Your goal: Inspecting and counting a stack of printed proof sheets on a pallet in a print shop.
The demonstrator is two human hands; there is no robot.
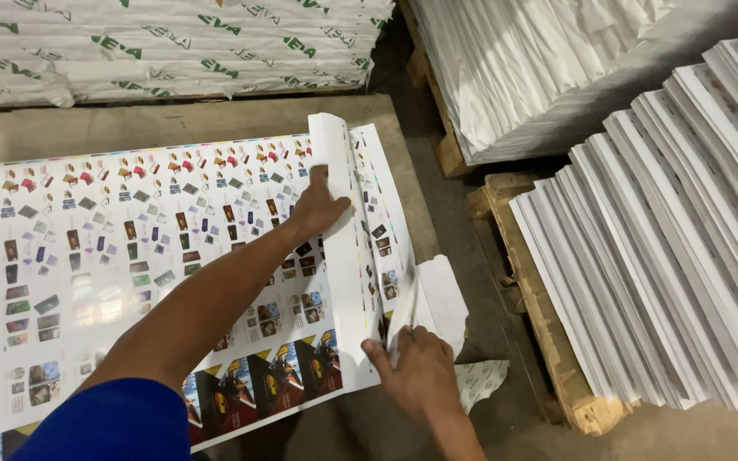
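A stack of large glossy printed sheets (113, 230), covered with rows of small colourful pictures, lies on a brown table (215, 115). The top sheet's right edge (348, 282) is turned over, so its white back shows as a long strip. My left hand (318, 207) reaches across the sheet and grips that turned-over strip near its upper part, thumb on the white side. My right hand (418, 369) pinches the lifted lower right corners of the sheets (437, 294) at the table's near right end.
Wrapped white paper packs with green print (155, 43) lie behind the table. To the right, wooden pallets (548, 341) carry tall staggered piles of white sheets (676, 248), and another pile (548, 68) stands further back. A printed scrap (480, 380) lies on the grey floor.
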